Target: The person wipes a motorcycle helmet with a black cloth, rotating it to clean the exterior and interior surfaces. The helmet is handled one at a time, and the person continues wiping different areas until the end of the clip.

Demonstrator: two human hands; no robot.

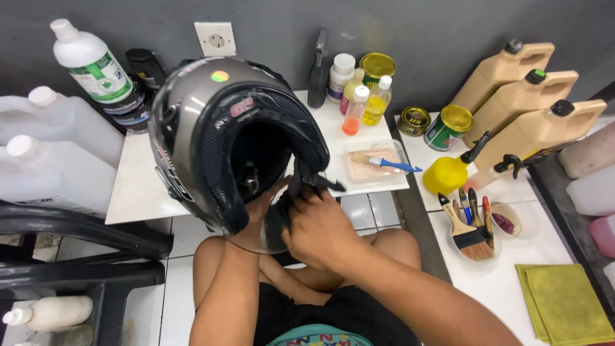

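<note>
A grey helmet is held above the lap, before a white tiled bench set against a dark grey wall. The left hand is pushed inside it, its grip hidden; the right hand is closed on the helmet's black padding. Bottles and brushes are ranged across the bench.

The helmet sits between the person's knees and the low table, with the right hand just below its opening. Right of it, a tray holds a brush; 3 jugs stand farther right, behind a bowl of brushes.
</note>
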